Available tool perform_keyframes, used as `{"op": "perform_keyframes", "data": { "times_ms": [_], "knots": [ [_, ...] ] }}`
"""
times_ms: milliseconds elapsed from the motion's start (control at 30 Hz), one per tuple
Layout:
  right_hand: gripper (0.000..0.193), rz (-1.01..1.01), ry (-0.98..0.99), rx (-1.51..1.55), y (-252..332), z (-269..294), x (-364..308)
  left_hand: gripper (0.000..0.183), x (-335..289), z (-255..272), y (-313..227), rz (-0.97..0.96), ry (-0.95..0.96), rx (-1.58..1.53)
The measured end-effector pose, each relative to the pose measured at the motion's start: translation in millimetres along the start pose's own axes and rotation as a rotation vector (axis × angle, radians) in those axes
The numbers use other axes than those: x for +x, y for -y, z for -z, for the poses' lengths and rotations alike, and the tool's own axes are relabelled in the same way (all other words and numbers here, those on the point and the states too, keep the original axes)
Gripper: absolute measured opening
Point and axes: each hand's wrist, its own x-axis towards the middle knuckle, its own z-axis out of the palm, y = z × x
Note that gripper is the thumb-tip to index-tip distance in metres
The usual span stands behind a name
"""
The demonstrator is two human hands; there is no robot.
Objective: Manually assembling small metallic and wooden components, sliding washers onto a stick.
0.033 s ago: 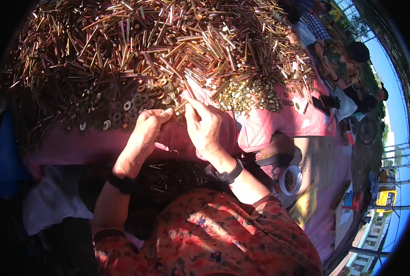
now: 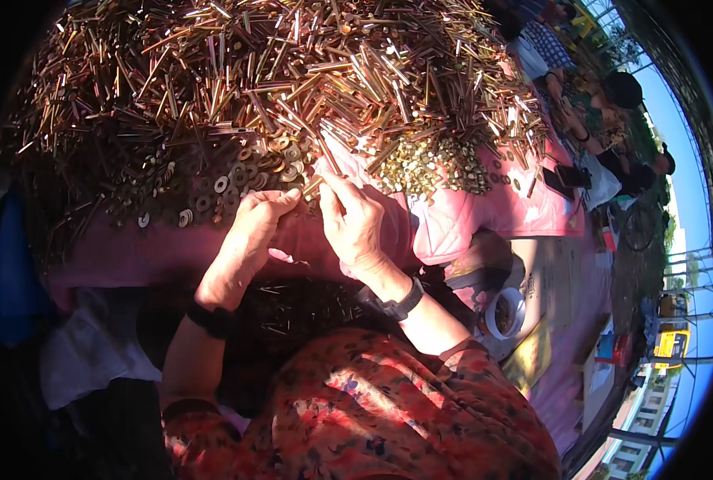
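My left hand [image 2: 254, 226] is closed in a pinch, thumb tip pressed to the fingers. What it holds is hidden. Just right of it, my right hand [image 2: 355, 220] grips a short gold-coloured metal tube [image 2: 313, 187] between thumb and fingers, close to the left fingertips. Beyond both hands spreads a big heap of coppery metal tubes [image 2: 372, 76]. Flat metal washers [image 2: 222, 184] lie loose ahead of the left hand, some in shade. Ahead and to the right sits a pile of small shiny nuts [image 2: 436, 168].
Pink cloth [image 2: 460, 220] covers the table. A dark phone-like object [image 2: 571, 177] lies near its right edge. Lower right are a white bowl [image 2: 504, 313] with small pieces in it and a red container [image 2: 614, 349]. Other people sit at the upper right.
My right hand and the short tube have shifted very slightly left. Everything else looks the same.
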Motion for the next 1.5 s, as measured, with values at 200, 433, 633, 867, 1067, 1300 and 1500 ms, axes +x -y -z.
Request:
{"op": "perform_keyframes", "data": {
  "times_ms": [200, 433, 633, 867, 1067, 1300, 1500],
  "knots": [
    [0.032, 0.175, 0.248, -0.442, -20.5, 35.0, 34.8, 0.023, 6.5, 4.9, 7.3, -0.054, 0.065, -0.050],
    [0.022, 0.204, 0.359, -0.648, -48.7, 59.2, 62.6, 0.018, 14.6, 9.8, 11.5, -0.060, -0.038, -0.075],
    [0.022, -0.327, -0.069, 0.349, -26.3, 37.9, 46.2, 0.014, 12.2, 4.4, 10.6, -0.146, -0.053, -0.079],
    [0.020, -0.666, -0.002, 0.733, -15.3, 35.8, 32.2, 0.014, 12.0, 11.1, 10.6, -0.152, -0.004, -0.044],
    [0.017, -0.762, 0.096, 0.800, -2.7, 26.4, 19.0, 0.014, 13.6, 5.7, 17.4, -0.353, -0.073, -0.069],
    [0.019, -0.370, 0.267, 0.223, -1.3, 24.9, 14.2, 0.012, 8.6, 4.8, 9.5, -0.151, 0.075, -0.061],
    [0.017, -0.189, 0.397, -0.142, -7.7, 38.9, 12.6, 0.011, 10.1, 16.6, 4.5, -0.168, -0.142, -0.186]
  ]
}}
